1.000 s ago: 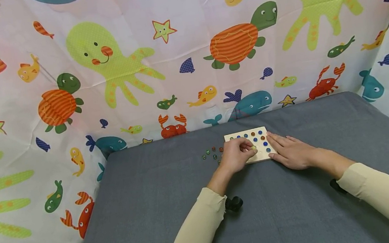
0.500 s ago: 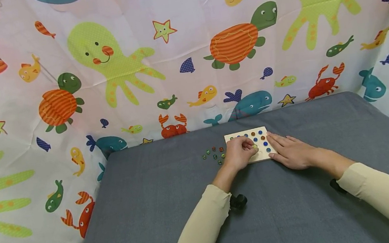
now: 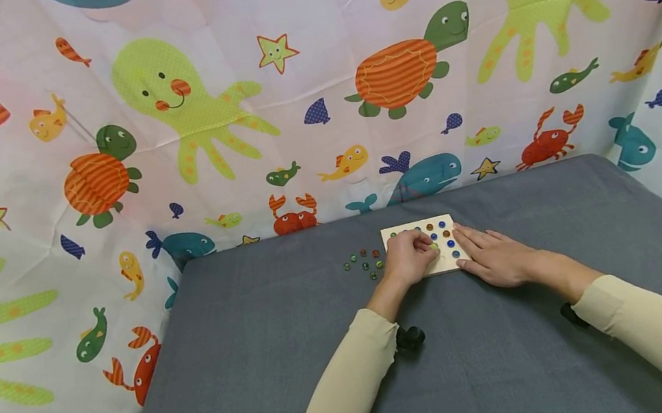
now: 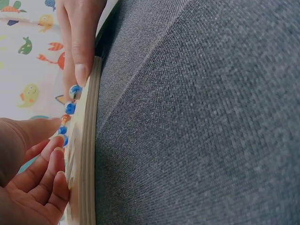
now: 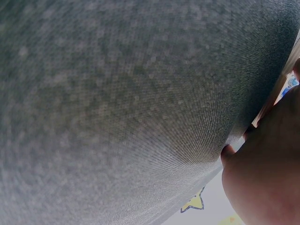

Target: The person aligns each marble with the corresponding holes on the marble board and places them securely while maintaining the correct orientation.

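A pale wooden board (image 3: 447, 264) with round marbles set in rows lies on the cloth. Over its middle, my left hand (image 3: 405, 256) pinches a yellow-green marble (image 3: 434, 246) between thumb and fingertips, right at the board's surface. My right hand (image 3: 495, 257) rests with straight fingers against the board's right edge. Blue marbles (image 3: 451, 244) and an amber one (image 3: 447, 233) sit on the board between the hands. In the left wrist view, the pinched marble is hidden by my fingers; a row of marbles (image 4: 70, 108) stands up from the board.
Several loose marbles (image 3: 366, 266), mostly green with some red, lie on the cloth left of the board. The grey cloth (image 3: 262, 353) covers the table. A printed sea-animal curtain (image 3: 314, 71) hangs directly behind its back edge.
My left hand has shifted slightly to the right with the yellow-green marble, uncovering more of the loose marbles. My right hand stays on the board's edge.
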A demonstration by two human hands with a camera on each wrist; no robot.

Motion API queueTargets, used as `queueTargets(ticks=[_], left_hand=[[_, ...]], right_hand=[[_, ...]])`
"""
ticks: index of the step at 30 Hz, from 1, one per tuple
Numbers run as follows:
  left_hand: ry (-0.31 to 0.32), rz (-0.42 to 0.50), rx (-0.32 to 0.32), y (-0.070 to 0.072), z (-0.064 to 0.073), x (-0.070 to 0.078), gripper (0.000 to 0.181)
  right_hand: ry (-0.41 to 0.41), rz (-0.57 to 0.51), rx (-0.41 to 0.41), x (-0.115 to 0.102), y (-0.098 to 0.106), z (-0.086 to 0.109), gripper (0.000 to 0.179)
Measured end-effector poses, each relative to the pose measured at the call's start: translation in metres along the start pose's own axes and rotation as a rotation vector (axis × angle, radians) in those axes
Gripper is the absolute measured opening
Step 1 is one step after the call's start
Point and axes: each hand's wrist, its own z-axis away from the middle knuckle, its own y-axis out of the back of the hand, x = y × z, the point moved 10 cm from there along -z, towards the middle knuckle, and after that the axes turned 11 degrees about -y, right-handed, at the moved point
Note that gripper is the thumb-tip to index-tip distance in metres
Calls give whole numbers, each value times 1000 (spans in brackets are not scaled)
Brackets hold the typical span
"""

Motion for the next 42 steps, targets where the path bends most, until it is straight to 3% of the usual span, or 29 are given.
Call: queueTargets(ticks=[18, 42], left_hand=[[132, -85, 44, -7, -1, -4, 9], [155, -130, 56, -9, 1, -5, 6]], right_hand=[[2, 4, -7, 8, -4, -6, 77], [20, -14, 8, 1, 1, -2, 76]])
